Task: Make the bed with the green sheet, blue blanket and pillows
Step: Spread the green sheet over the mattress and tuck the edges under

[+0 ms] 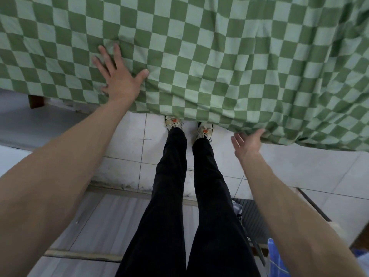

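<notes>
The green checked sheet (209,56) covers the bed across the whole upper part of the view and hangs over the near edge toward the floor. My left hand (117,76) lies flat on the sheet near the bed's edge, fingers spread and straight. My right hand (248,142) reaches to the sheet's hanging hem at the lower right, fingers straight, thumb touching the cloth edge. The blue blanket and pillows are out of view.
My legs in black trousers and my shoes (173,122) stand on white floor tiles (127,140) right against the bed. A brown bed leg (36,100) shows at left. A blue patterned bag (277,256) lies at lower right beside a dark ribbed mat (253,214).
</notes>
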Available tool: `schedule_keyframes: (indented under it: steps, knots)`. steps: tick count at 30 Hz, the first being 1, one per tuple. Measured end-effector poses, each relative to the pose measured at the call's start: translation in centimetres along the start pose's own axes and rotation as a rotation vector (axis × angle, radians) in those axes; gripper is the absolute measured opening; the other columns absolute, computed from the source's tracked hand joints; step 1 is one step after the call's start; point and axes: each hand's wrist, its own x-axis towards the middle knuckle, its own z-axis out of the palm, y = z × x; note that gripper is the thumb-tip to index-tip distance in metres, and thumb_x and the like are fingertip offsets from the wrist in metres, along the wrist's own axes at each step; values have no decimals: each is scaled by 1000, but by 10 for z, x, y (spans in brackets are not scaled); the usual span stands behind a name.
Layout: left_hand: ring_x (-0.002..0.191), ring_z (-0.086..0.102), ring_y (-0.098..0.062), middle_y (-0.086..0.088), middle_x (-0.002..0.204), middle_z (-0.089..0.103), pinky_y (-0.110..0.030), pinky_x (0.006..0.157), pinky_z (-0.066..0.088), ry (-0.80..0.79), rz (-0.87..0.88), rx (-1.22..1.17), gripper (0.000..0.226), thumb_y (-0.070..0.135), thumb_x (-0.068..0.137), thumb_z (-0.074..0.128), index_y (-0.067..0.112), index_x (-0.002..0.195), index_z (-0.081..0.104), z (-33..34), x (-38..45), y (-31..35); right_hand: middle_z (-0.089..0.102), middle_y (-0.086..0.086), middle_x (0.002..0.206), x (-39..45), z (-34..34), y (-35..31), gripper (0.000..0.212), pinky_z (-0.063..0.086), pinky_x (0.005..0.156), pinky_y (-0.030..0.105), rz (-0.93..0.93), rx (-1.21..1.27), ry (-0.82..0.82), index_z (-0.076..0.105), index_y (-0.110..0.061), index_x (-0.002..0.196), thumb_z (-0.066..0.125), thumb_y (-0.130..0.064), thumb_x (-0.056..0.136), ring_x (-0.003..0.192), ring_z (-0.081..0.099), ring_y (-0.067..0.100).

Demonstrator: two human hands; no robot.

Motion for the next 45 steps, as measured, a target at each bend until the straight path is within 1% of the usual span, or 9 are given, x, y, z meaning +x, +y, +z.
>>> schedule_keyframes:
  steps: [4, 10, 14, 19, 22, 25, 31, 40, 45]
  knots:
    - [157, -11, -38, -12, 171, -12, -81, 111, 17, 91, 45, 101, 94, 69, 94, 49, 27, 164, 2, 10, -20, 9, 67, 17, 118, -10, 34, 27, 40, 60, 83, 36, 4, -8, -28, 55, -2, 124, 47, -37, 105, 86, 68, 22]
    - [157, -12, -37, -11, 171, -11, -80, 113, 15, 57, 132, 116, 89, 74, 95, 40, 29, 164, 6, 38, -34, 14, 66, 9, 86, -10, 36, 34, 29, 58, 87, 35, 20, 9, -11, 57, -1, 129, 49, -11, 103, 73, 63, 19]
    - [157, -9, -39, -13, 171, -9, -77, 115, 19, 51, 227, 161, 84, 71, 97, 40, 30, 163, 9, 49, -46, -6, 68, 11, 93, -10, 26, 36, 31, 60, 87, 34, 32, -88, 59, 61, 1, 123, 39, -2, 101, 84, 67, 21]
    - [157, -12, -37, -9, 171, -14, -76, 116, 17, 13, 304, 271, 91, 68, 95, 48, 31, 163, 0, 59, -57, -29, 67, 14, 109, -14, 27, 30, 33, 59, 86, 36, 11, -219, 130, 55, 2, 129, 39, -5, 101, 85, 66, 23]
    - [157, -13, -36, -8, 170, -18, -78, 114, 15, -7, 352, 328, 94, 68, 94, 49, 32, 163, -5, 54, -51, -36, 60, 15, 129, -12, 34, 14, 35, 54, 97, 42, -253, -475, 235, 48, -5, 132, 44, -19, 101, 102, 64, 28]
    - [156, -13, -39, -13, 170, -17, -76, 117, 15, -13, 371, 354, 95, 70, 95, 46, 28, 163, -5, 53, -54, -34, 58, 9, 121, -16, 52, 0, 32, 49, 93, 36, -612, -663, 218, 50, -8, 118, 51, -32, 97, 100, 58, 22]
    - [156, -14, -40, -18, 169, -14, -69, 121, 14, -29, 321, 270, 93, 69, 97, 38, 19, 164, -2, 68, -72, -1, 56, 22, 131, -8, 74, -19, 40, 42, 103, 42, -733, -1316, 201, 53, 4, 123, 44, -31, 105, 120, 54, 36]
    - [157, -14, -35, -13, 171, -14, -73, 118, 10, -12, 401, 294, 85, 66, 101, 32, 21, 164, -3, 77, -75, 10, 63, 18, 115, -4, 41, -57, 37, 44, 94, 43, -848, -1179, 293, 58, -2, 110, 45, -35, 99, 106, 60, 34]
    - [157, -13, -34, -14, 170, -14, -70, 120, 11, -4, 432, 301, 85, 63, 102, 34, 21, 163, -6, 80, -72, 7, 57, 18, 119, -4, 61, -64, 45, 45, 87, 43, -1010, -1513, 189, 51, -4, 114, 50, -47, 99, 106, 58, 35]
